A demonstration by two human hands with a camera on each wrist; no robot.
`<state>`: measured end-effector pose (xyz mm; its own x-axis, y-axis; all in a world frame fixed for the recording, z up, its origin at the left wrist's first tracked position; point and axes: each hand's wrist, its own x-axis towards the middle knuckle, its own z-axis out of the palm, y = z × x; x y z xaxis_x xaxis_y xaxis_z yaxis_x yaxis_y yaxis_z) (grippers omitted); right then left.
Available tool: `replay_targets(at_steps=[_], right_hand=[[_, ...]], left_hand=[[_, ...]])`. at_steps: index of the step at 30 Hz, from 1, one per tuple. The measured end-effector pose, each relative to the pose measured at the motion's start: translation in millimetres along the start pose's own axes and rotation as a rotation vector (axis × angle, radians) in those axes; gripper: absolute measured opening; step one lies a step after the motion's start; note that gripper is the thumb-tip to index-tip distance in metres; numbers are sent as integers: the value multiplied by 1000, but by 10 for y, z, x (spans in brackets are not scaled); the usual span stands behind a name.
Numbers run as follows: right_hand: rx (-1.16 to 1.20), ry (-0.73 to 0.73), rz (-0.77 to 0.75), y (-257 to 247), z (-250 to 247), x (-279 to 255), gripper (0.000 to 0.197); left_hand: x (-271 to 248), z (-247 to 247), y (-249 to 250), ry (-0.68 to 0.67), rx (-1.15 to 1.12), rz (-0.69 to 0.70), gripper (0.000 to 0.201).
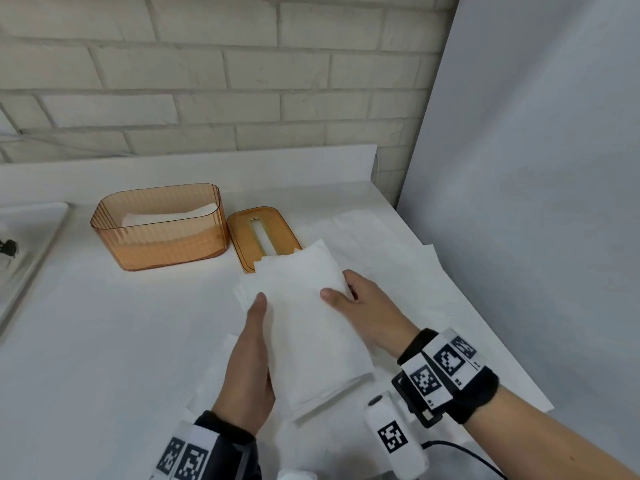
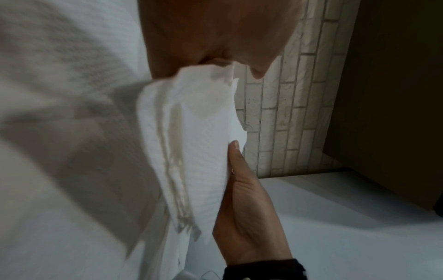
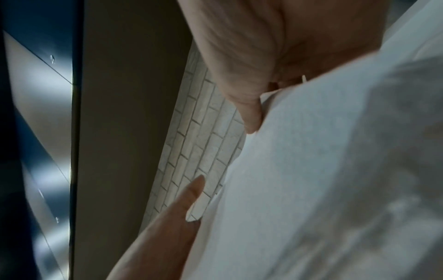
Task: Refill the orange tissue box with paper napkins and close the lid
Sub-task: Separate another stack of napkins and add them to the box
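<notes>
The orange see-through tissue box [image 1: 159,233] stands open on the white counter, with a low layer of white napkins inside. Its orange slotted lid [image 1: 242,233] lies flat just right of the box. Both hands hold a thick stack of white napkins [image 1: 308,323] above the counter, in front of the lid and covering its near end. My left hand [image 1: 254,334] grips the stack's left edge, thumb on top. My right hand [image 1: 362,303] grips the right edge. Up close, the stack [image 2: 194,144] sits between left thumb and fingers, and the stack [image 3: 323,170] fills the right wrist view.
Loose white paper sheets [image 1: 363,226] lie spread on the counter right of the lid and under the hands. A sink [image 1: 31,237] is at the far left. A grey panel [image 1: 519,168] rises along the counter's right edge, a brick wall behind.
</notes>
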<state>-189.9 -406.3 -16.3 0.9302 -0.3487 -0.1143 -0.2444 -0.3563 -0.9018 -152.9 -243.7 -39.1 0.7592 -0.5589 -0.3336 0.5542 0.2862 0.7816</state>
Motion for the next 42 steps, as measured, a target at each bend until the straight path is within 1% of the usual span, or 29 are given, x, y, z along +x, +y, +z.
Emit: replay_targets(at_steps=[2, 5, 6, 8, 10, 12, 13, 16, 17, 18, 20, 21, 23, 25, 27, 29, 31, 33, 36, 37, 40, 42], right_hand=[[-13, -55, 28, -15, 23, -33, 28], [5, -215, 50, -35, 109, -97, 42], [0, -250, 39, -47, 147, -121, 46], [-35, -268, 38, -66, 174, -106, 51], [-106, -215, 80, -88, 91, 14, 56], [-253, -123, 116, -81, -99, 234, 54], [-372, -97, 131, -64, -206, 354, 50], [-778, -113, 175, 54, -461, 698, 32], [-893, -95, 195, 104, -535, 792, 29], [-965, -45, 224, 136, -612, 873, 28], [-1036, 99, 304, 186, -802, 927, 30], [-1066, 143, 355, 231, -903, 929, 30], [-1105, 144, 436, 395, -1085, 924, 31], [-1052, 152, 505, 558, -1169, 889, 42], [-979, 174, 542, 673, -1201, 882, 55], [-889, 222, 558, 725, -1210, 894, 61], [-787, 240, 566, 716, -1209, 877, 66], [-698, 252, 565, 691, -1206, 861, 63], [-595, 346, 497, 725, -1222, 863, 42], [-565, 381, 474, 740, -1235, 852, 39], [-454, 484, 380, 777, -1316, 805, 37], [-348, 553, 321, 748, -1395, 766, 43]], left_hand=[[2, 11, -19, 4, 55, -3, 46], [39, 24, -55, 71, 128, 9, 32], [51, 9, -60, 100, 138, 15, 28], [66, -54, -51, 138, 138, 15, 25], [66, -160, 6, 184, 128, 27, 23], [71, -342, 100, 257, 113, 56, 23], [69, -448, 144, 298, 97, 69, 24], [16, -799, 237, 429, 44, 97, 27], [-13, -883, 255, 457, 36, 106, 26], [-38, -959, 267, 479, 38, 114, 26], [-78, -1045, 253, 501, 53, 100, 23], [-95, -1070, 241, 506, 55, 88, 20], [-105, -1095, 217, 508, 70, 73, 15], [-80, -1087, 215, 508, 90, 71, 13], [-47, -1058, 218, 505, 92, 70, 12], [-17, -1024, 214, 502, 92, 68, 12], [3, -983, 209, 489, 99, 66, 12], [10, -936, 201, 484, 113, 70, 13], [4, -862, 207, 468, 133, 96, 18], [2, -831, 218, 456, 142, 106, 19], [-1, -731, 249, 418, 158, 126, 20], [9, -678, 256, 400, 159, 137, 23]])
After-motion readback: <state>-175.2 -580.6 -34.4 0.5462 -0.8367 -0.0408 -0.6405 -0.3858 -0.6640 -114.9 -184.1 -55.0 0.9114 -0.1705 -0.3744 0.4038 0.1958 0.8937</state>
